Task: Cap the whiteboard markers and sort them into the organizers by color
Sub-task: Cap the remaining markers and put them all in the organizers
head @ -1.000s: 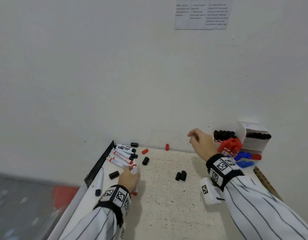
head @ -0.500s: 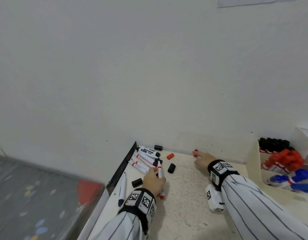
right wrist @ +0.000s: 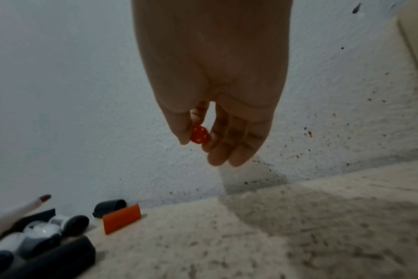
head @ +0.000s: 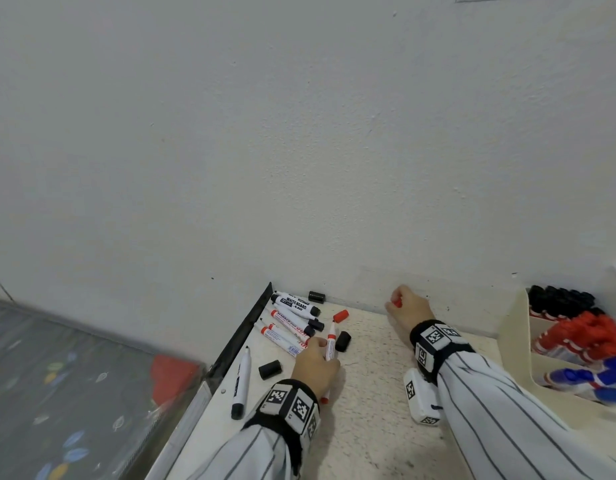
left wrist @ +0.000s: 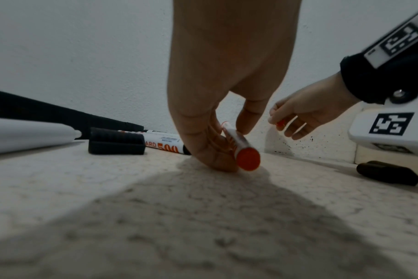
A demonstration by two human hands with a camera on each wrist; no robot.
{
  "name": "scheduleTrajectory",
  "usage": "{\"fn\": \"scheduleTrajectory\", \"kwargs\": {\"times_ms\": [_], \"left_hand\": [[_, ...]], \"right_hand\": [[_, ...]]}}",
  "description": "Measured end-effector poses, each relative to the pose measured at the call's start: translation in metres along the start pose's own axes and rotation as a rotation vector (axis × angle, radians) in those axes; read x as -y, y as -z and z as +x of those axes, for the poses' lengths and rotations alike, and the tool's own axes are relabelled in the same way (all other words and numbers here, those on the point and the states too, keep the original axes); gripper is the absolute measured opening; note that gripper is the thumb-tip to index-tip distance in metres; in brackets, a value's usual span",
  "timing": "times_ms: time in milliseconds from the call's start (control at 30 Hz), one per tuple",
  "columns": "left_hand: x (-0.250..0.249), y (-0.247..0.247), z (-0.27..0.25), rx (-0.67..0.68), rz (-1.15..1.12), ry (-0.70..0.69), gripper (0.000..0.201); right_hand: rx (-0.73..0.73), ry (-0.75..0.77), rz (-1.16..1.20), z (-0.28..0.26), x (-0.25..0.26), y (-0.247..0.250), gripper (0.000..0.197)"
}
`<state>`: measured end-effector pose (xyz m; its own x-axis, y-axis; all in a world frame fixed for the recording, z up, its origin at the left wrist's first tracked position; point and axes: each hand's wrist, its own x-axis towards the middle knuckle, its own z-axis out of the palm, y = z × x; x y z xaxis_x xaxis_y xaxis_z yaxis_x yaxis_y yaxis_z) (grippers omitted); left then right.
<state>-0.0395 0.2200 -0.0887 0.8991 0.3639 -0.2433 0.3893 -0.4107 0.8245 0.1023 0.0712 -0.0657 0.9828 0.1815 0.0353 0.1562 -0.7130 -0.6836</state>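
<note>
Two light, stiff plastic pieces are in hand: the left hand (head: 315, 367) grips an uncapped red marker (head: 330, 346) by its smooth round barrel just above the speckled counter (head: 368, 427), tip pointing away, while the right hand (head: 408, 311) pinches a small red cap (right wrist: 199, 137) near the wall. Both look slippery and easy to roll, so holding the barrel at mid-length and the cap by its sides should suit pressing them together.

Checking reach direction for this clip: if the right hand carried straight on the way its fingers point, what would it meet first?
Probably the wall; the right hand, pinching a red cap, points at its base.
</note>
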Motion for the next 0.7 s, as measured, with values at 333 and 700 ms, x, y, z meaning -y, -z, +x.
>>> {"fn": "scheduleTrajectory", "kwargs": {"times_ms": [333,700], "left_hand": [[-0.003,0.002,-0.013,-0.043,0.039,-0.086,0.029],[-0.014,-0.002,-0.031,0.004,0.117,-0.279,0.038]], "right_hand": [[0.324,0.288,-0.01,-0.035,0.035,0.025,0.022],[0.316,0.28,-0.048,-0.061,0.015,0.032,0.013]]}}
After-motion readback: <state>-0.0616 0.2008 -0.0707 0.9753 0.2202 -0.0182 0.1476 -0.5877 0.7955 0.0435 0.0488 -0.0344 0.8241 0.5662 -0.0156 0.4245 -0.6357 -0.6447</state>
